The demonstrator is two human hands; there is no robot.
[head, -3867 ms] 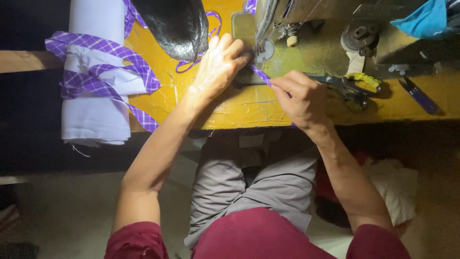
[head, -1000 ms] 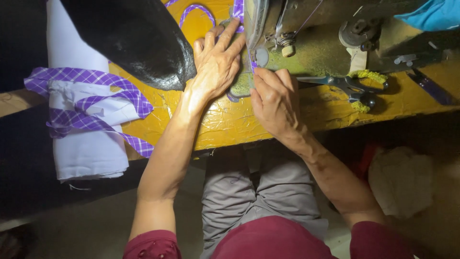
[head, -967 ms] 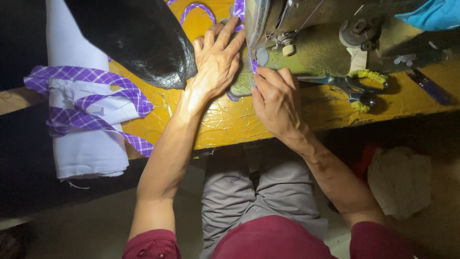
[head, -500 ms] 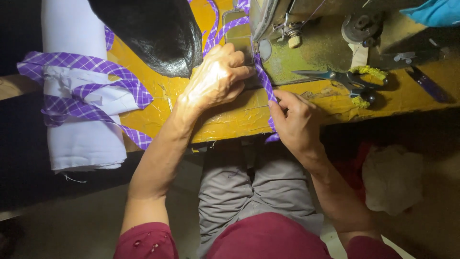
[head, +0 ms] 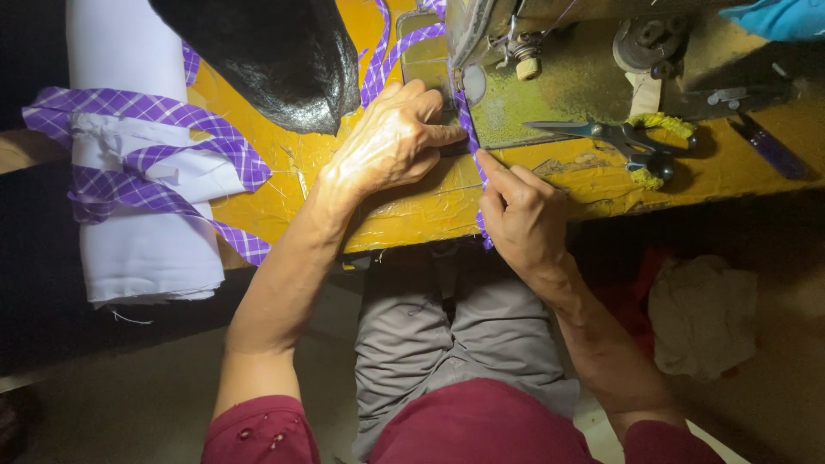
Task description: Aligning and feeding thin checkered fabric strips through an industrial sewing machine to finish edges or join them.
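A purple strip (head: 471, 142) is pinched by the right hand (head: 520, 215) near the sewing machine (head: 550, 77). It is pressed flat by the left hand (head: 391, 142), fingers loosely curled, grasping nothing. Scissors (head: 614, 137) are seen at right.

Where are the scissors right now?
The scissors lie on the yellow table, right of the right hand, beside the sewing machine.

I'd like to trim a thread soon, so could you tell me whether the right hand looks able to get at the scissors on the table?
Probably yes. The scissors lie flat on the yellow table, just beyond the right hand, with nothing between them. That hand would first have to release the purple strip it pinches.
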